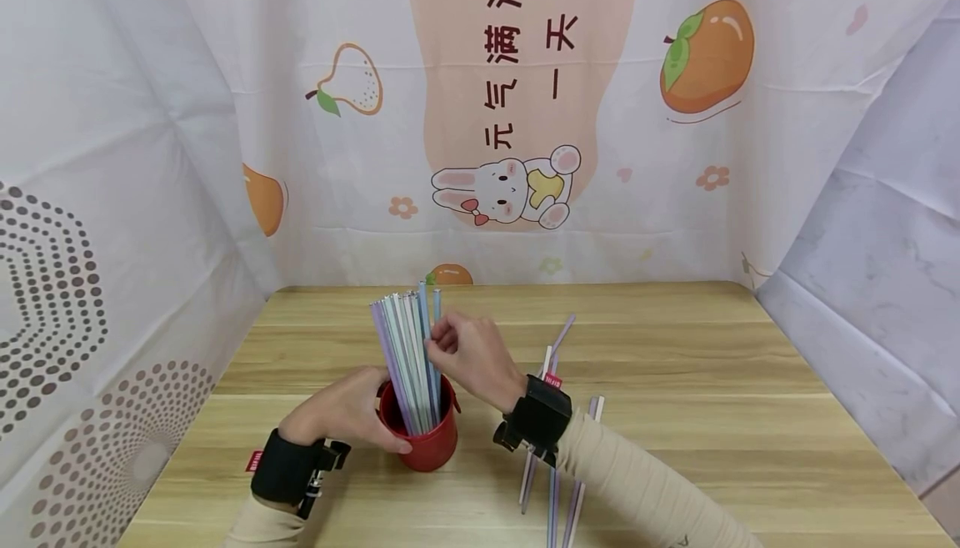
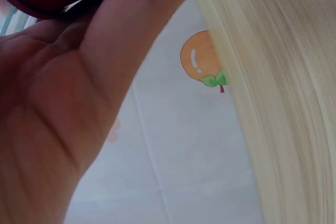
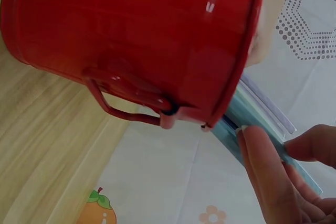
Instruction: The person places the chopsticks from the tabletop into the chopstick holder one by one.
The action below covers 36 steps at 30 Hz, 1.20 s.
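A small red bucket [image 1: 429,450] stands on the wooden table, with a bundle of pastel straws [image 1: 405,348] rising out of it and leaning left. My left hand [image 1: 347,404] grips the bucket's left side, thumb along the front near the rim; the fingers behind are mostly hidden. Thumb and fingers of my right hand [image 1: 480,356] pinch a blue straw [image 1: 437,306] at the bundle's right edge, above the rim. The right wrist view shows the bucket's side handle [image 3: 123,111] and the pinching fingertips [image 3: 257,145] close up.
Several loose purple, white and blue straws [image 1: 553,490] lie on the table [image 1: 675,381] to the right, partly under my right forearm. A printed cloth [image 1: 360,156] hangs behind the table's far edge, with more cloth at the sides.
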Available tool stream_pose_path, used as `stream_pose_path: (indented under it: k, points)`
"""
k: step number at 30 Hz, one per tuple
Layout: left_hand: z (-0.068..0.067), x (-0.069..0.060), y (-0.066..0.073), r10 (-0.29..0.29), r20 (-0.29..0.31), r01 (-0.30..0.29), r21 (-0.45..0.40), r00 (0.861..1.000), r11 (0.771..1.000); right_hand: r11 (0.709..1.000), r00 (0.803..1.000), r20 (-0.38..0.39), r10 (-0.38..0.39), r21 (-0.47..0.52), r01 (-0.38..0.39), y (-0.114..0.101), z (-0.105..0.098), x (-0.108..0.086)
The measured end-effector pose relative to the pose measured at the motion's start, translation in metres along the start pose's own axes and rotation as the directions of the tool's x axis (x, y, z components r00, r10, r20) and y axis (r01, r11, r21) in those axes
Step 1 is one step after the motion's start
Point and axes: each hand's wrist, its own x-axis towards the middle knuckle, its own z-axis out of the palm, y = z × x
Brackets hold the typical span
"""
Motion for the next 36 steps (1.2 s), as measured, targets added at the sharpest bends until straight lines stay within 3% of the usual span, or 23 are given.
stream_pose_path:
  k: [36]
  points:
    - [0.0002, -0.0005, 0.0015, 0.001, -0.005, -0.001, 0.002, 1.000, 1.000, 0.999, 0.995, 0.091, 0.044, -0.031, -0.041, 0.0039, 0.0078, -0.0078]
